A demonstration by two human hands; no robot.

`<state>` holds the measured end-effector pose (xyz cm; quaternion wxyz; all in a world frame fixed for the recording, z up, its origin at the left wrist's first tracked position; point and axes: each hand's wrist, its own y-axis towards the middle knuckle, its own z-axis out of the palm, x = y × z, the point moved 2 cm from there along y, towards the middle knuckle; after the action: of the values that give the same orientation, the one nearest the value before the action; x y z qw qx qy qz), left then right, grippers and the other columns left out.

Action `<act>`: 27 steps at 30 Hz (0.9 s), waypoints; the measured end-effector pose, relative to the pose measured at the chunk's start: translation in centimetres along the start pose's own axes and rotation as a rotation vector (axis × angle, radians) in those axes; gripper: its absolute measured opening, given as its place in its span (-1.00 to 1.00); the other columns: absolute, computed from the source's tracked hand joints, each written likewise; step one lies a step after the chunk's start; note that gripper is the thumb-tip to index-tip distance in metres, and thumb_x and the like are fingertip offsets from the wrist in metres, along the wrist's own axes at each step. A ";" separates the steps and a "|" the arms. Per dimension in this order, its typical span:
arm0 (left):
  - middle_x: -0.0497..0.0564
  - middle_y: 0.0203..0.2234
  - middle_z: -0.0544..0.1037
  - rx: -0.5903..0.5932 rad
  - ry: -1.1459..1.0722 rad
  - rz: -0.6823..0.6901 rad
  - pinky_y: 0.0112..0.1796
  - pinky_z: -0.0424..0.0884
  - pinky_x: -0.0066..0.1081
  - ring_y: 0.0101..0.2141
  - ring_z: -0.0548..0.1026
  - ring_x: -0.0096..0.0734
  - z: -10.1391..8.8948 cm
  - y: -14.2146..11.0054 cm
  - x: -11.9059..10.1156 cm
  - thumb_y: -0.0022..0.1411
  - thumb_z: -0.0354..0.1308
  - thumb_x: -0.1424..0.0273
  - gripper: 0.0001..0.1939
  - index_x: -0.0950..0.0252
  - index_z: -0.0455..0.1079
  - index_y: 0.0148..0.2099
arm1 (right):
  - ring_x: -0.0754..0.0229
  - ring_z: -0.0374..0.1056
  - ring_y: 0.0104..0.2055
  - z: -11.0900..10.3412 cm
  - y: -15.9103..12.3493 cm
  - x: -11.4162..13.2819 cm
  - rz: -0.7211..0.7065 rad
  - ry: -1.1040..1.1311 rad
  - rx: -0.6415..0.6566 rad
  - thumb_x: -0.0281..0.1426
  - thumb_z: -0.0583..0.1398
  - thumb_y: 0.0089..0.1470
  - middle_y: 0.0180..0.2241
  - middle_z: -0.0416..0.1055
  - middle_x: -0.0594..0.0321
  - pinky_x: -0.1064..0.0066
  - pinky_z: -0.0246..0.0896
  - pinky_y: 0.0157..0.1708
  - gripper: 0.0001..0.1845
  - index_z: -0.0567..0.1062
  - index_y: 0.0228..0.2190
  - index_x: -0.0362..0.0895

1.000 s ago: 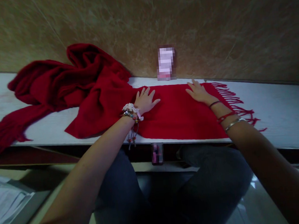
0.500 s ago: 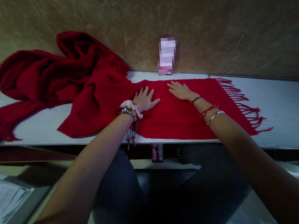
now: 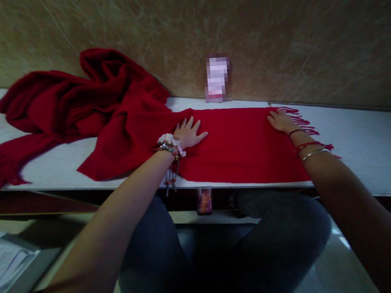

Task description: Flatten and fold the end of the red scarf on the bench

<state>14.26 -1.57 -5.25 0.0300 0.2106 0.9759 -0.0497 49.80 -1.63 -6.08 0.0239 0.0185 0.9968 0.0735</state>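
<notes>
A red scarf (image 3: 236,148) with fringed ends lies along a narrow white tabletop. Its right part is spread flat, while the left part is heaped in loose folds, with one fringed end at the far left edge. Fingers spread, my left hand (image 3: 188,133) presses flat on the scarf beside the folds. My right hand (image 3: 281,121) rests on the upper right corner, next to the fringe, its fingers laid out on the cloth. My right wrist and forearm cover part of that fringe.
Behind the white tabletop (image 3: 361,147) rises a brown marbled wall (image 3: 159,27). A phone-like object (image 3: 217,79), pixelated, leans there. Another small pixelated object (image 3: 205,201) shows below the front edge. Papers (image 3: 10,265) lie in a grey tray at lower left.
My right hand has slid right across the scarf, from its flat middle to the fringed end. My left hand stays in place on the cloth.
</notes>
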 end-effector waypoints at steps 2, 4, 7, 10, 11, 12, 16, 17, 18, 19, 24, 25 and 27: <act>0.13 0.29 -0.17 0.005 0.005 -0.002 0.16 -0.11 -0.06 0.25 -0.16 0.00 0.0 0.0 0.0 0.24 -0.36 -0.03 -0.27 0.27 -0.16 0.32 | -0.18 -0.17 0.27 -0.6 -0.2 1.6 0.021 0.026 -0.012 -0.33 -0.16 0.21 0.19 -0.07 -0.41 -0.08 -0.13 0.13 -0.43 0.19 0.10 -0.48; 0.12 0.29 -0.17 0.007 0.006 0.000 0.16 -0.12 -0.06 0.25 -0.17 -0.02 0.0 0.0 0.0 0.25 -0.36 -0.03 -0.28 0.26 -0.16 0.32 | -0.13 -0.23 0.29 -1.3 -0.5 4.3 -0.021 0.064 -0.005 -0.29 -0.14 0.21 0.23 -0.13 -0.30 -0.01 -0.13 0.16 -0.43 0.15 0.14 -0.40; 0.10 0.30 -0.17 -0.002 0.005 0.000 0.17 -0.14 -0.06 0.25 -0.17 -0.03 0.1 0.1 0.1 0.25 -0.35 -0.03 -0.29 0.24 -0.16 0.32 | -0.03 -0.23 0.30 -2.2 -1.9 9.4 -0.159 0.124 0.032 -0.17 -0.14 0.20 0.28 -0.14 0.02 0.04 -0.12 0.18 -0.42 0.10 0.19 -0.15; 0.08 0.30 -0.18 -0.006 0.010 -0.007 0.17 -0.13 -0.07 0.25 -0.17 -0.05 0.3 0.2 0.2 0.24 -0.35 -0.04 -0.28 0.23 -0.16 0.32 | -0.06 -0.26 0.30 -2.5 -4.0 14.0 -0.324 0.211 0.107 -0.07 -0.12 0.16 0.29 -0.16 0.13 -0.07 -0.17 0.18 -0.37 0.07 0.20 -0.05; 0.08 0.30 -0.18 -0.005 0.013 -0.011 0.17 -0.12 -0.07 0.25 -0.17 -0.05 0.4 0.2 0.2 0.24 -0.36 -0.04 -0.28 0.23 -0.16 0.32 | -0.05 -0.25 0.30 -2.4 -4.7 15.0 -0.354 0.218 0.146 -0.06 -0.12 0.16 0.28 -0.15 0.15 -0.07 -0.18 0.18 -0.36 0.06 0.20 -0.02; 0.08 0.30 -0.17 -0.005 0.016 -0.014 0.17 -0.11 -0.07 0.25 -0.17 -0.05 0.4 0.2 0.2 0.24 -0.36 -0.04 -0.28 0.23 -0.16 0.32 | -0.05 -0.25 0.30 -2.2 -5.4 15.7 -0.371 0.213 0.172 -0.06 -0.13 0.16 0.28 -0.15 0.15 -0.07 -0.21 0.19 -0.36 0.05 0.20 -0.02; 0.10 0.29 -0.15 -0.016 0.012 -0.008 0.17 -0.10 -0.07 0.25 -0.15 -0.04 0.4 0.2 0.2 0.25 -0.35 -0.03 -0.29 0.24 -0.14 0.32 | -0.02 -0.25 0.30 -1.5 -6.8 15.2 -0.375 0.179 0.184 -0.09 -0.17 0.18 0.28 -0.14 0.16 -0.06 -0.27 0.20 -0.38 0.03 0.21 -0.03; 0.10 0.29 -0.15 -0.021 0.007 -0.001 0.17 -0.10 -0.07 0.25 -0.15 -0.04 0.3 0.2 0.1 0.25 -0.34 -0.02 -0.29 0.25 -0.14 0.32 | -0.01 -0.25 0.30 -1.3 -7.0 14.3 -0.366 0.174 0.180 -0.10 -0.18 0.18 0.28 -0.14 0.17 -0.06 -0.26 0.20 -0.39 0.02 0.21 -0.02; 0.10 0.29 -0.15 -0.025 0.002 0.005 0.17 -0.10 -0.07 0.25 -0.15 -0.03 0.3 0.1 0.1 0.25 -0.34 -0.02 -0.29 0.25 -0.13 0.32 | 0.00 -0.24 0.30 -1.2 -7.1 13.2 -0.352 0.170 0.178 -0.10 -0.20 0.18 0.28 -0.13 0.19 -0.06 -0.26 0.20 -0.39 0.02 0.21 -0.01; 0.11 0.29 -0.14 -0.027 -0.003 0.009 0.17 -0.11 -0.06 0.25 -0.15 -0.02 0.3 0.1 0.1 0.25 -0.34 -0.02 -0.29 0.26 -0.13 0.32 | 0.00 -0.24 0.30 -1.1 -7.2 11.9 -0.331 0.166 0.177 -0.11 -0.21 0.18 0.28 -0.13 0.20 -0.07 -0.25 0.20 -0.40 0.02 0.21 -0.01; 0.10 0.29 -0.12 -0.021 -0.009 -0.001 0.17 -0.11 -0.08 0.25 -0.14 -0.05 0.3 0.0 0.1 0.26 -0.34 -0.01 -0.30 0.25 -0.13 0.32 | 0.03 -0.25 0.31 -0.4 -7.9 4.5 -0.096 0.144 0.179 -0.14 -0.24 0.18 0.28 -0.15 0.17 -0.01 -0.27 0.22 -0.38 0.02 0.22 -0.06; 0.10 0.29 -0.12 -0.024 -0.009 -0.001 0.17 -0.10 -0.08 0.25 -0.13 -0.04 0.3 0.0 0.1 0.26 -0.33 0.00 -0.31 0.26 -0.12 0.31 | 0.00 -0.25 0.30 -0.3 -8.0 3.2 -0.057 0.136 0.176 -0.15 -0.24 0.18 0.28 -0.15 0.12 -0.02 -0.25 0.21 -0.37 0.03 0.22 -0.11; 0.12 0.28 -0.08 -0.056 0.009 0.008 0.15 -0.06 -0.07 0.24 -0.09 -0.03 0.1 -0.3 -0.1 0.28 -0.32 0.03 -0.34 0.26 -0.08 0.30 | -0.06 -0.23 0.30 -0.3 -8.3 1.6 -0.006 0.125 0.169 -0.17 -0.22 0.18 0.27 -0.13 -0.03 -0.06 -0.22 0.19 -0.35 0.05 0.21 -0.22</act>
<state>14.21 -1.83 -5.29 0.0315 0.2138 0.9761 -0.0213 47.88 -9.84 -7.11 -0.0399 0.0130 0.9991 -0.0097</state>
